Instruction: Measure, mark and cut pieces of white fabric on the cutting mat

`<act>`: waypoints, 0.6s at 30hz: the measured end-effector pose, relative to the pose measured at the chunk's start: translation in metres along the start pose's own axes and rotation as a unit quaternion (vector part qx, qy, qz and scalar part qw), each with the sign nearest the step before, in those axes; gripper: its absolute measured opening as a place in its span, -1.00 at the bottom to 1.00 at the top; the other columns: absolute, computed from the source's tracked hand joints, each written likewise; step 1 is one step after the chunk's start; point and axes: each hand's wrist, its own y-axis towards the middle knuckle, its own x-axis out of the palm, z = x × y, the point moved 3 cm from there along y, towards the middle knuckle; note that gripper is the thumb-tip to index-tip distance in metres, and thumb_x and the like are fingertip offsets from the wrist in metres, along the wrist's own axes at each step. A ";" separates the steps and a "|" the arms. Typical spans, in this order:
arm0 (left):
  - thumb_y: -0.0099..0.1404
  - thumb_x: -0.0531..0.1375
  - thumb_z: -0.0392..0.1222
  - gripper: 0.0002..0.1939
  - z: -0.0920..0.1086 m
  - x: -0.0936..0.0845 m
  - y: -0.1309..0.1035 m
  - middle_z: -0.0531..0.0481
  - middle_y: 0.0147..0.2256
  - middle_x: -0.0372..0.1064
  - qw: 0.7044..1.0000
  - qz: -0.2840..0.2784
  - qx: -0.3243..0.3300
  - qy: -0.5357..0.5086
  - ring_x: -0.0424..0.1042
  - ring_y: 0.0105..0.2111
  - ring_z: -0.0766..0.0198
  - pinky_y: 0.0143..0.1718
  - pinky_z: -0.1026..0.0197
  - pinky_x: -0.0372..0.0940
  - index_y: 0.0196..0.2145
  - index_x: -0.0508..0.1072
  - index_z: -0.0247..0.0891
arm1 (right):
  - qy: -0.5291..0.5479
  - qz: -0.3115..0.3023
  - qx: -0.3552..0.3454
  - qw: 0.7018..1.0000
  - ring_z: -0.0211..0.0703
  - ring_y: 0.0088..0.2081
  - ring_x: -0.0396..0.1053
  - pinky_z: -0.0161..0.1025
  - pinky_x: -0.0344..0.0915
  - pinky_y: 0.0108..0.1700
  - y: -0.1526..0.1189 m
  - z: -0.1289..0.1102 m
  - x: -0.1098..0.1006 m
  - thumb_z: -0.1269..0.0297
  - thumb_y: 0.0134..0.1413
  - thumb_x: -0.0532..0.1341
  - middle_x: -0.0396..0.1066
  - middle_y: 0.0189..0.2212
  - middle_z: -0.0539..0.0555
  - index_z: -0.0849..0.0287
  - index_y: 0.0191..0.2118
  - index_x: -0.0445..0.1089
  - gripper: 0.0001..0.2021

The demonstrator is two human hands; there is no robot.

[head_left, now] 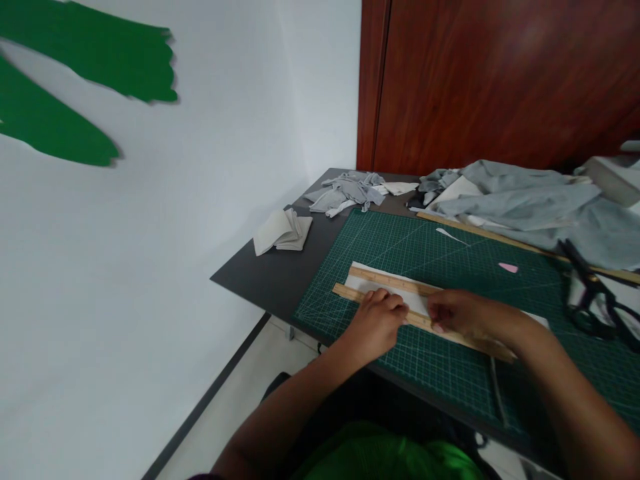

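A strip of white material (358, 283), paper or cloth, lies on the green cutting mat (370, 233). Along its near edge runs a wooden ruler (347, 291), and a second wooden strip (380, 276) lies nearly parallel on its far side. My left hand (379, 320), fingers curled, presses on the near ruler around its middle. Farther right, my right hand (460, 312) has its thumb and fingers drawn together at the same ruler. The right fingertips are partly hidden, so anything small between them does not show.
Black-handled scissors (595, 293) lie on the mat's right. A long wooden ruler (500, 238) borders grey fabric (540, 200) at the back. Folded pale cloth (285, 232) and grey scraps (350, 190) rest on the dark table (270, 277), beside the white wall (200, 200).
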 end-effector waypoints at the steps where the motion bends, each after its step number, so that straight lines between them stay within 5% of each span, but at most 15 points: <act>1: 0.47 0.13 -0.30 -0.78 0.001 0.000 0.000 -0.11 -0.05 0.49 1.000 -0.001 0.002 0.005 0.34 0.02 0.04 0.04 -0.06 0.26 -0.03 0.54 -0.20 | -0.002 -0.004 0.000 1.000 -0.12 -0.41 0.34 -0.27 0.18 -0.37 0.000 0.000 0.000 0.26 -0.20 0.30 0.40 -0.50 -0.02 0.14 -0.46 0.43 -0.89; 18: 0.52 0.07 -0.21 -0.79 0.010 -0.004 -0.002 -0.12 -0.07 0.45 0.998 -0.001 0.045 0.049 0.33 0.03 0.07 0.07 0.00 0.27 -0.08 0.49 -0.26 | 0.005 -0.037 0.012 0.999 -0.17 -0.45 0.23 -0.27 0.13 -0.41 -0.010 -0.007 -0.003 0.24 -0.26 0.30 0.29 -0.56 -0.04 0.13 -0.52 0.33 -0.85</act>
